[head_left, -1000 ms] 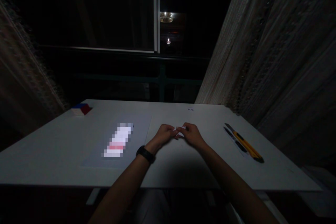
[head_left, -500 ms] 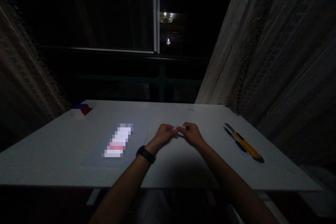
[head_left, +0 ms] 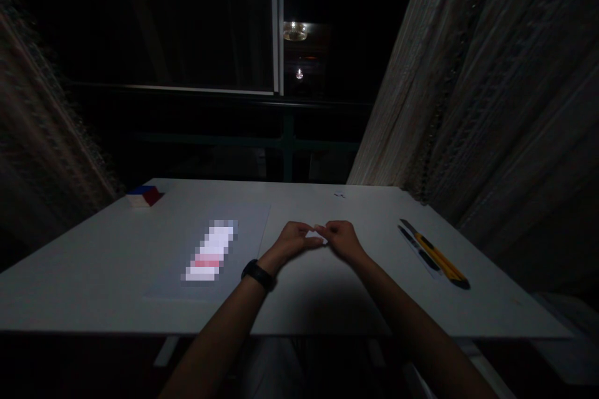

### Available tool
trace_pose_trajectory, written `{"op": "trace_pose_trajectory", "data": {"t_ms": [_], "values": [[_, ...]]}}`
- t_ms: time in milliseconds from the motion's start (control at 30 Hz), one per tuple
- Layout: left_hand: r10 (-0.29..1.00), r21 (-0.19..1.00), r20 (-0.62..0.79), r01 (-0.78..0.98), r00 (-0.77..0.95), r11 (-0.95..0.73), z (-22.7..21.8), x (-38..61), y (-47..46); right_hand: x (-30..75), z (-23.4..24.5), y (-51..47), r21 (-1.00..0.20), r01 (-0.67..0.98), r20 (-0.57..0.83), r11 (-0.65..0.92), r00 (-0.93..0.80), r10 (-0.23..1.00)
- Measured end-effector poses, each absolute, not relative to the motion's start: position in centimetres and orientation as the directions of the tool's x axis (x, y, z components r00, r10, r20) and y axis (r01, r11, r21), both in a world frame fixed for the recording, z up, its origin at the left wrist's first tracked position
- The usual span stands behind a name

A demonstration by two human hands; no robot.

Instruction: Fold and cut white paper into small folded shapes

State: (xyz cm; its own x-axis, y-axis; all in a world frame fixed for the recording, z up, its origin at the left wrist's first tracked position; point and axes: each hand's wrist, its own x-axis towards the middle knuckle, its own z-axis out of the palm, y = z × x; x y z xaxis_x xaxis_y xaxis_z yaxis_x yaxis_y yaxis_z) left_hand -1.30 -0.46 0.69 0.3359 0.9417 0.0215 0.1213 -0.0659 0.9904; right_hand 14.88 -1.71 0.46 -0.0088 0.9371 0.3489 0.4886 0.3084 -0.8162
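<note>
The room is dim. My left hand (head_left: 291, 240), with a black watch on its wrist, and my right hand (head_left: 343, 239) meet fingertip to fingertip over the middle of the white table (head_left: 116, 255). Both hands pinch a small white piece of paper (head_left: 314, 234) between them; it is mostly hidden by the fingers. A large white sheet lies on the table under my hands.
A yellow utility knife (head_left: 442, 260) and a dark pen (head_left: 414, 247) lie at the right. A blurred white and red patch (head_left: 211, 250) sits at the left on a grey sheet. A red, white and blue block (head_left: 144, 195) rests at the far left corner. Curtains hang on both sides.
The small white paper shows less now, with my fingertips closed more tightly over it. Both hands stay in nearly the same place.
</note>
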Motion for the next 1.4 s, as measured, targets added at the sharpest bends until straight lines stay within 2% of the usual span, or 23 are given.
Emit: {"op": "trace_pose_trajectory", "data": {"t_ms": [133,267,367,633,933,1233,1400], "values": [[0.955,0.969,0.102,0.189,0.277,-0.158,0.4,-0.9,-0.3,14.5,0.8,-2.0,-0.776,0.540,0.369,0.327,-0.033,0.929],[0.974,0.999,-0.020,-0.038,0.227,0.030,0.7,-0.7,-0.3,14.5,1.3,-2.2,-0.778,0.537,0.400,0.327,0.021,0.916],[0.973,0.985,-0.088,-0.128,0.214,0.117,1.1,-1.0,-0.4,14.7,1.2,-2.1,-0.827,0.463,0.388,0.319,0.058,0.920],[0.961,0.971,-0.147,-0.149,0.236,0.185,1.0,-1.4,-0.2,14.5,-0.2,-1.1,-0.930,0.208,0.331,0.303,0.112,0.937],[0.954,0.967,-0.126,-0.180,0.274,0.179,1.1,-1.3,-0.4,13.8,0.7,-1.8,-0.984,0.027,0.175,0.174,0.178,0.968],[0.957,0.972,-0.043,-0.211,0.287,0.107,1.1,-1.1,-0.5,13.4,0.0,-1.8,-0.981,-0.001,0.191,0.196,0.222,0.956],[0.961,0.958,-0.053,-0.258,0.272,0.126,0.7,-1.0,-0.3,13.1,-0.1,-1.9,-0.978,-0.019,0.197,0.208,0.241,0.950]]}}
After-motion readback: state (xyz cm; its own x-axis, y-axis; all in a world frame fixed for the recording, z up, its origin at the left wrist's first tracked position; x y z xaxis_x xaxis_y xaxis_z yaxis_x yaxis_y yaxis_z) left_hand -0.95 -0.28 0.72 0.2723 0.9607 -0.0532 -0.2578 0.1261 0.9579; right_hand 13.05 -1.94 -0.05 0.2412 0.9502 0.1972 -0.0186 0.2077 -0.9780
